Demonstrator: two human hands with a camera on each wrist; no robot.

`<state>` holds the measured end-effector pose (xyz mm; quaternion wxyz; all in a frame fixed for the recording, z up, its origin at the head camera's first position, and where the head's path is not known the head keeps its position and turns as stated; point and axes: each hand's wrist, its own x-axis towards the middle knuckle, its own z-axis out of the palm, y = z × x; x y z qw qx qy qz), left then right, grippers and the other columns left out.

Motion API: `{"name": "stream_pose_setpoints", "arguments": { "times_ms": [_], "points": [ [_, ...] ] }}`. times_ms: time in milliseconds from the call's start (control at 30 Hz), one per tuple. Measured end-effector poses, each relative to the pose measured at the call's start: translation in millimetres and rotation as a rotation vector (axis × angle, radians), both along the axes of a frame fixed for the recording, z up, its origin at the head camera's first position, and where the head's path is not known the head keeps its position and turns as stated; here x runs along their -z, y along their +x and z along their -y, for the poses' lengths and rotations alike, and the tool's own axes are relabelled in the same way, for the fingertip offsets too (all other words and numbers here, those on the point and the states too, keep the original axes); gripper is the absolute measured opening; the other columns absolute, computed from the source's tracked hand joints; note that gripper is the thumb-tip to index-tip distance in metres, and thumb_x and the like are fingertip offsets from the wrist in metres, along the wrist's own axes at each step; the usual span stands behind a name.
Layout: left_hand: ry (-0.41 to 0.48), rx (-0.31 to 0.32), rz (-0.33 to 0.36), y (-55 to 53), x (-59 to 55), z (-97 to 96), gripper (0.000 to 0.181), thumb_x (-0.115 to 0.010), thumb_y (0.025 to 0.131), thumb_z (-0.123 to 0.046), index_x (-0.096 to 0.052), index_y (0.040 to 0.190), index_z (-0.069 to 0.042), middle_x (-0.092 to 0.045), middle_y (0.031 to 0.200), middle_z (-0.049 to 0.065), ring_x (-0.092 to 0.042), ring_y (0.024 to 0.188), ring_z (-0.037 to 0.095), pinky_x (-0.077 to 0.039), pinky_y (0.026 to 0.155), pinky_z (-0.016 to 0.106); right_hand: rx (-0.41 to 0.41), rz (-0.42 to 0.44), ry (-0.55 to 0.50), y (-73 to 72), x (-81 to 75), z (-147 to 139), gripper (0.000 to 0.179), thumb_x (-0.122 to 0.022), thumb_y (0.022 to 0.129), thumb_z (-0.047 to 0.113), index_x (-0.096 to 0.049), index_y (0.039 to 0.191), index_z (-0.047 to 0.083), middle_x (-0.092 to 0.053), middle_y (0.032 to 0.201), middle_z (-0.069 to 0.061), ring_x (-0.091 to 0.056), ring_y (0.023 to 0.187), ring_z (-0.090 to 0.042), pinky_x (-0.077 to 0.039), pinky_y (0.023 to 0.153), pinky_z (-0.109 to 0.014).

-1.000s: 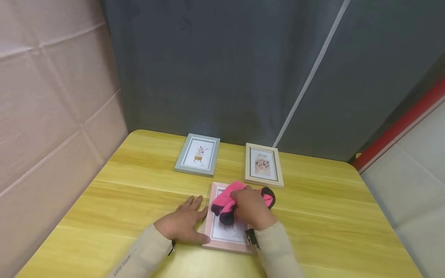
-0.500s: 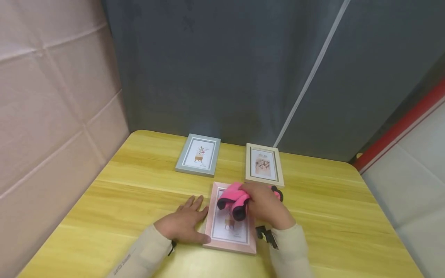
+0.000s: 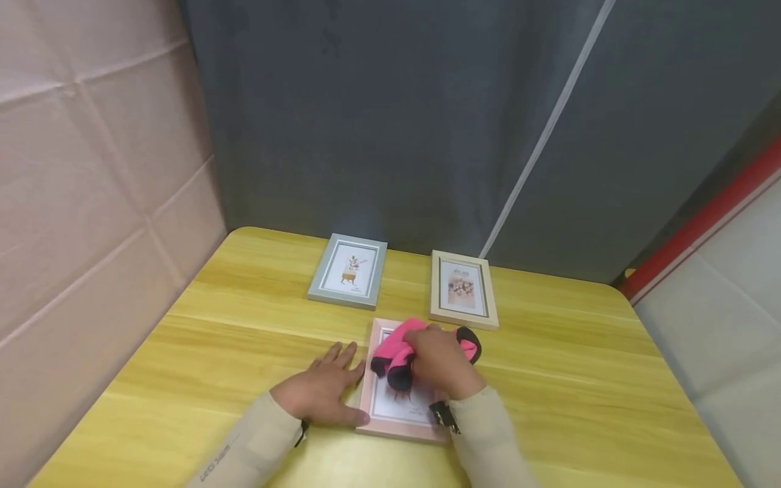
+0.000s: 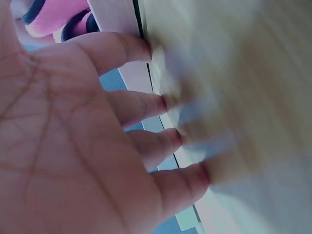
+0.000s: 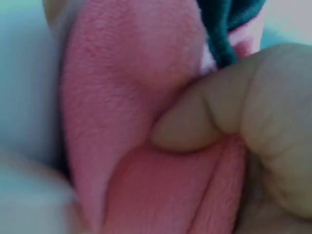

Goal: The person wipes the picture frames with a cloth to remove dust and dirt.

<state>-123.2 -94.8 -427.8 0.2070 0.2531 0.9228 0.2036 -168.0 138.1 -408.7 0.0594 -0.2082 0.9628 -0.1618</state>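
Observation:
A pink picture frame (image 3: 403,431) lies flat near the front of the table. My right hand (image 3: 444,359) grips a bunched pink cloth (image 3: 393,344) with black edging over the frame's upper part, covering much of its picture. In the right wrist view the thumb presses into folds of the fluffy cloth (image 5: 131,73). My left hand (image 3: 323,393) lies with spread, straight fingers at the frame's left edge, its thumb on the lower left corner. Seen from the left wrist, the fingertips of the left hand (image 4: 73,122) touch the wooden tabletop.
Behind the pink frame lie a grey-blue picture frame (image 3: 348,271) on the left and a cream picture frame (image 3: 464,290) on the right. The yellow wood-grain table (image 3: 232,325) meets a dark grey curtain (image 3: 366,122) at the back. A pale wall (image 3: 91,169) rises at the left.
My right hand with the cloth has slid right across the pink frame, then back left to about where it began. The left hand has stayed in place.

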Motion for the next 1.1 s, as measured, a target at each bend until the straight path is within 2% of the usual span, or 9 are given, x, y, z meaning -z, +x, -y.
{"name": "stream_pose_setpoints", "arguments": {
  "times_ms": [100,233,400,567,700,767,867,967,1100],
  "points": [
    [-0.001,-0.005,-0.003,0.2,-0.3,-0.2,0.088,-0.069,0.081,-0.062,-0.050,0.145,-0.004,-0.016,0.162,0.021,-0.009,0.148,0.043,-0.020,0.114,0.062,-0.080,0.026,-0.100,-1.6,7.0,7,0.037,-0.062,0.085,-0.006,-0.072,0.113,0.016,-0.070,0.100,0.000,-0.061,0.097,-0.022,-0.050,0.091,-0.041],
    [0.016,-0.005,0.003,0.8,1.2,0.0,0.085,-0.070,0.081,-0.062,-0.055,0.140,-0.003,-0.016,0.162,0.022,-0.009,0.147,0.044,-0.020,0.113,0.063,-0.133,0.089,-0.193,0.1,7.6,6,0.052,-0.058,0.088,-0.006,-0.063,0.134,0.018,-0.065,0.126,-0.002,-0.058,0.118,-0.023,-0.043,0.105,-0.046],
    [0.017,0.028,-0.001,-1.3,0.9,2.0,0.094,-0.070,0.079,-0.064,-0.046,0.148,-0.006,-0.015,0.161,0.023,-0.008,0.147,0.046,-0.020,0.112,0.066,-0.188,0.009,-0.271,9.3,-16.5,-6,0.042,-0.057,0.091,-0.005,-0.069,0.120,0.023,-0.068,0.117,0.009,-0.061,0.111,-0.013,-0.046,0.102,-0.039],
    [0.039,0.031,-0.016,-3.7,-0.7,6.0,0.095,-0.074,0.074,-0.064,-0.045,0.150,-0.014,-0.017,0.161,0.024,-0.011,0.146,0.047,-0.021,0.112,0.064,-0.399,-0.087,-0.339,34.2,-34.4,-8,0.036,-0.060,0.089,-0.004,-0.070,0.111,0.023,-0.068,0.107,0.014,-0.062,0.099,-0.005,-0.050,0.094,-0.032],
    [0.010,0.025,-0.034,-4.8,-1.3,6.7,0.097,-0.072,0.074,-0.066,-0.042,0.152,-0.017,-0.019,0.162,0.019,-0.014,0.147,0.044,-0.023,0.114,0.058,-0.537,-0.090,-0.281,60.6,-26.3,-7,0.026,-0.064,0.092,0.005,-0.070,0.113,0.020,-0.068,0.107,0.012,-0.062,0.100,-0.004,-0.050,0.093,-0.028],
    [-0.013,0.025,-0.031,-4.6,-2.0,6.2,0.097,-0.070,0.076,-0.067,-0.041,0.152,-0.014,-0.019,0.162,0.016,-0.014,0.147,0.041,-0.023,0.115,0.056,-0.555,-0.078,-0.197,73.7,-18.4,-5,0.023,-0.063,0.094,0.011,-0.069,0.114,0.020,-0.068,0.109,0.011,-0.062,0.104,-0.005,-0.049,0.096,-0.029],
    [-0.030,0.020,-0.030,-3.8,-2.4,5.6,0.093,-0.068,0.078,-0.064,-0.043,0.151,-0.012,-0.020,0.162,0.015,-0.015,0.148,0.039,-0.024,0.115,0.054,-0.519,-0.048,-0.072,87.9,-9.4,1,0.024,-0.062,0.093,0.012,-0.068,0.115,0.021,-0.066,0.109,0.013,-0.059,0.107,-0.005,-0.046,0.099,-0.031],
    [-0.041,0.011,-0.030,-3.0,-3.6,5.7,0.092,-0.067,0.079,-0.065,-0.043,0.151,-0.013,-0.020,0.163,0.014,-0.014,0.148,0.039,-0.023,0.115,0.055,-0.467,-0.079,0.014,90.1,-6.0,9,0.023,-0.065,0.087,0.010,-0.066,0.106,0.024,-0.064,0.098,0.014,-0.060,0.097,-0.007,-0.048,0.094,-0.031],
    [-0.049,0.023,-0.038,-2.4,-4.2,5.3,0.096,-0.067,0.077,-0.069,-0.043,0.151,-0.013,-0.019,0.162,0.016,-0.014,0.148,0.041,-0.022,0.114,0.058,-0.388,-0.093,0.099,76.6,-6.2,18,0.020,-0.071,0.081,0.011,-0.060,0.090,0.025,-0.059,0.081,0.013,-0.059,0.081,-0.010,-0.050,0.081,-0.030]
  ]
}}
